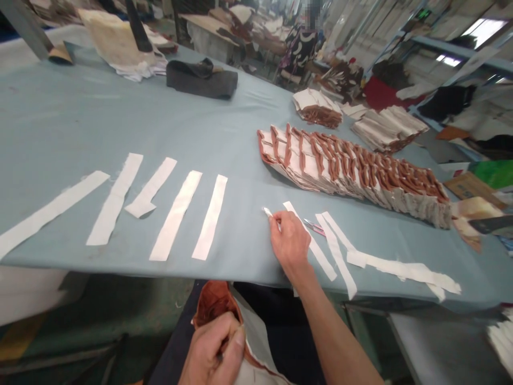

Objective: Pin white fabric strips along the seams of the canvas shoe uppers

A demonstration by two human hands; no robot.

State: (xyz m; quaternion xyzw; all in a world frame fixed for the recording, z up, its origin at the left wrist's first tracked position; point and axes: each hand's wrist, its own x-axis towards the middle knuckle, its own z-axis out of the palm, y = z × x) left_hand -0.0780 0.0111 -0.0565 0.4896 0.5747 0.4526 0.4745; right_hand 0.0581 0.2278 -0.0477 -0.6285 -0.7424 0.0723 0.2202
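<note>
At the bottom of the head view, my left hand (216,347) is closed on a fabric piece (216,297) with a rust-brown inner side and a pale outer side, held over my lap. My right hand (290,238) reaches over the table's near edge, thumb and fingers pinched on a white strip (267,212). Only the tip of that strip shows; the hand covers the rest. Just right of this hand lie another white strip (312,243) and small thread snips (315,226). Further right, several strips (404,267) overlap.
Several separate white strips (176,216) lie on the blue-grey table (100,123) at left. A long row of overlapping brown-and-white fabric pieces (352,166) stretches across the right. A dark folded cloth (202,80) lies at the back. Beyond the table is another person (300,48).
</note>
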